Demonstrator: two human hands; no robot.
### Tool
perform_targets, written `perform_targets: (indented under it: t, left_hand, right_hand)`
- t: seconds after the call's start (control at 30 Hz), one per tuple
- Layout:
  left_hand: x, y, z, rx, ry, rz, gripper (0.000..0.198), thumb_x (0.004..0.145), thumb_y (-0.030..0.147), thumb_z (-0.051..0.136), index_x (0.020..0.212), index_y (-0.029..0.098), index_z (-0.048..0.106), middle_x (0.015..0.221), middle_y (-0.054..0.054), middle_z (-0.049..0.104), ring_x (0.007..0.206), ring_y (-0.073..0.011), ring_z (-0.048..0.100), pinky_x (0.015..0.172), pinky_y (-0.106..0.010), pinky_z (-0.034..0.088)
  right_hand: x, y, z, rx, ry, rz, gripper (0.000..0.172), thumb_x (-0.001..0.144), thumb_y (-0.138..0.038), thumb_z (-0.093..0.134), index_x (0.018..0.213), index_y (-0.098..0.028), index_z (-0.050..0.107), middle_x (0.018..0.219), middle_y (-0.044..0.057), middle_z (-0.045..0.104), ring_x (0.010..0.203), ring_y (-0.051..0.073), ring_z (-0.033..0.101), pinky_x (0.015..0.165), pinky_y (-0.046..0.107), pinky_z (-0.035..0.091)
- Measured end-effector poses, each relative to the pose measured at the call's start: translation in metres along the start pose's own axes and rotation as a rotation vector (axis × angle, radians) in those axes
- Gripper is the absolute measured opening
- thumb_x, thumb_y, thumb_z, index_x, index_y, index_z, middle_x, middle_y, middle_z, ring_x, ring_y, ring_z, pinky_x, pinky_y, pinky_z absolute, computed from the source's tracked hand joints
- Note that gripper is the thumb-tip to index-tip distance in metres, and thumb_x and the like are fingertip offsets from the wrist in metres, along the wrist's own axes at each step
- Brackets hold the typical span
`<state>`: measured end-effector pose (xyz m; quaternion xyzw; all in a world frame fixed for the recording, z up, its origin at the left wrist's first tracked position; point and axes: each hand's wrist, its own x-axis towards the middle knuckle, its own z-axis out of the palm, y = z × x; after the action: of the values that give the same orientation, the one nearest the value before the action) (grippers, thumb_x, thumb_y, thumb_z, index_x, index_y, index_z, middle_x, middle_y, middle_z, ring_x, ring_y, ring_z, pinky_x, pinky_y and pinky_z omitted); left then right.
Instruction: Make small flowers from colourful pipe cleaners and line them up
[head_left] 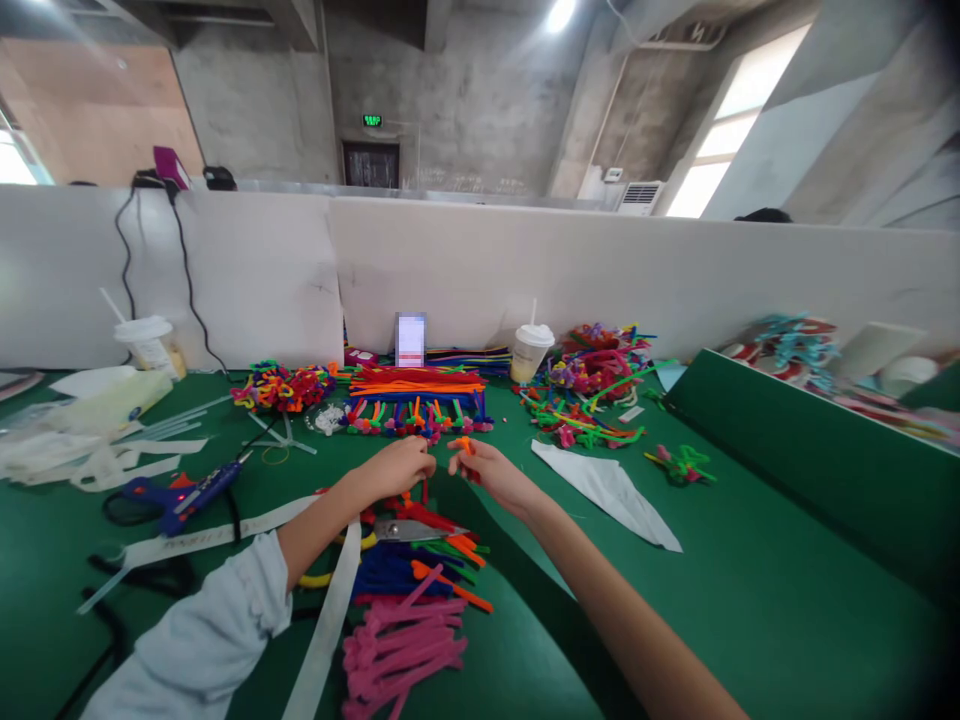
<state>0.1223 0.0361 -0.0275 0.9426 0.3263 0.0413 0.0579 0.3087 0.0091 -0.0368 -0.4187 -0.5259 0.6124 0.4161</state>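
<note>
My left hand (pixel 401 467) is closed, with its fingers bent down over the back edge of the pipe cleaner pieces; what it pinches is too small to name. Beside it, my right hand (pixel 487 472) pinches a small orange pipe cleaner piece (pixel 466 445). Just beyond both hands lies a row of colourful pipe cleaner figures (pixel 420 416), below red and orange stems (pixel 416 385). Nearer to me are scissors (pixel 409 531) with yellow handles, blue stems (pixel 394 570) and a pile of pink bent pieces (pixel 401 645).
A blue glue gun (pixel 184 498) and white strips (pixel 225 528) lie left. Behind stand a phone (pixel 411 340) and a lidded cup (pixel 531 353). Colourful pipe cleaner heaps (pixel 285 388) flank the row. White paper (pixel 607 492) and a green-walled box (pixel 810 470) are right.
</note>
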Motion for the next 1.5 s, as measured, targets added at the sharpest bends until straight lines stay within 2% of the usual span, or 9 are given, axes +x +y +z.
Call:
perform_targets:
  t: [0.13, 0.3, 0.53, 0.73, 0.93, 1.1, 1.27, 1.4, 1.5]
  left_hand:
    - [-0.006, -0.003, 0.000, 0.030, 0.042, -0.063, 0.015, 0.080, 0.016, 0.045, 0.086, 0.019, 0.059, 0.090, -0.006, 0.050, 0.088, -0.0194, 0.050, 0.074, -0.028, 0.040]
    - [-0.006, -0.007, 0.011, -0.075, 0.137, -0.314, 0.025, 0.086, 0.020, 0.035, 0.105, 0.016, 0.050, 0.098, -0.009, 0.051, 0.092, -0.0199, 0.052, 0.078, -0.029, 0.040]
    - [-0.005, -0.013, 0.019, -0.127, 0.142, -0.394, 0.035, 0.074, 0.033, 0.057, 0.102, 0.013, 0.050, 0.101, -0.012, 0.052, 0.095, -0.0252, 0.052, 0.078, -0.031, 0.040]
    - [-0.008, -0.019, 0.018, -0.255, 0.196, -0.440, 0.026, 0.066, 0.032, 0.063, 0.083, 0.015, 0.055, 0.089, -0.008, 0.055, 0.087, -0.0237, 0.054, 0.071, -0.029, 0.040]
    - [-0.006, -0.027, 0.011, -0.494, 0.285, -0.471, 0.013, 0.072, 0.027, 0.052, 0.069, 0.015, 0.055, 0.066, -0.002, 0.059, 0.065, -0.0161, 0.056, 0.058, -0.024, 0.040]
    - [-0.018, -0.011, 0.001, -0.670, 0.421, -0.490, 0.021, 0.075, 0.033, 0.047, 0.073, 0.014, 0.056, 0.066, -0.002, 0.061, 0.055, -0.0131, 0.057, 0.055, -0.024, 0.043]
    - [-0.029, 0.015, -0.004, -1.019, 0.584, -0.494, 0.021, 0.071, 0.035, 0.052, 0.072, 0.014, 0.055, 0.063, -0.001, 0.059, 0.054, -0.0132, 0.058, 0.055, -0.024, 0.047]
    - [-0.034, 0.018, -0.008, -1.040, 0.554, -0.465, 0.024, 0.069, 0.037, 0.055, 0.066, 0.014, 0.056, 0.062, 0.000, 0.056, 0.057, -0.0128, 0.054, 0.054, -0.024, 0.046]
    - [-0.038, 0.015, -0.010, -1.178, 0.515, -0.473, 0.024, 0.067, 0.036, 0.058, 0.064, 0.013, 0.057, 0.058, 0.002, 0.053, 0.056, -0.0105, 0.050, 0.055, -0.022, 0.043]
  right_hand:
    - [0.000, 0.003, 0.001, -0.036, -0.095, 0.006, 0.028, 0.071, -0.040, 0.058, 0.079, -0.013, 0.061, 0.061, 0.000, 0.061, 0.051, 0.007, 0.047, 0.053, 0.022, 0.035]
    - [0.015, 0.010, 0.005, -0.034, -0.049, 0.037, 0.032, 0.069, -0.044, 0.060, 0.078, -0.013, 0.063, 0.062, 0.000, 0.061, 0.051, 0.007, 0.050, 0.055, 0.022, 0.038]
    - [0.028, 0.020, 0.013, -0.142, 0.035, -0.021, 0.022, 0.074, -0.035, 0.055, 0.073, -0.013, 0.062, 0.061, -0.001, 0.059, 0.050, 0.006, 0.048, 0.054, 0.021, 0.038]
    - [0.032, 0.021, 0.024, -0.408, -0.013, -0.106, 0.022, 0.079, -0.028, 0.045, 0.070, -0.014, 0.061, 0.061, 0.000, 0.058, 0.051, 0.009, 0.047, 0.052, 0.022, 0.039]
    - [0.034, 0.029, 0.031, -0.466, 0.104, -0.164, 0.025, 0.080, -0.029, 0.040, 0.072, -0.014, 0.059, 0.067, 0.002, 0.057, 0.062, 0.013, 0.050, 0.056, 0.024, 0.038]
    - [0.026, 0.023, 0.047, -0.499, 0.099, -0.301, 0.028, 0.081, -0.033, 0.036, 0.066, -0.016, 0.052, 0.063, 0.001, 0.053, 0.060, 0.014, 0.046, 0.058, 0.025, 0.036]
    - [0.014, 0.015, 0.063, -0.532, 0.123, -0.390, 0.024, 0.082, -0.033, 0.034, 0.064, -0.019, 0.043, 0.063, 0.000, 0.050, 0.059, 0.013, 0.044, 0.057, 0.025, 0.035]
    - [0.006, 0.013, 0.066, -0.583, 0.131, -0.435, 0.023, 0.084, -0.029, 0.033, 0.064, -0.020, 0.041, 0.061, 0.000, 0.048, 0.057, 0.013, 0.043, 0.056, 0.024, 0.035]
    - [0.002, 0.013, 0.064, -0.644, 0.118, -0.486, 0.023, 0.085, -0.027, 0.034, 0.063, -0.020, 0.041, 0.062, 0.001, 0.047, 0.060, 0.014, 0.043, 0.058, 0.025, 0.035]
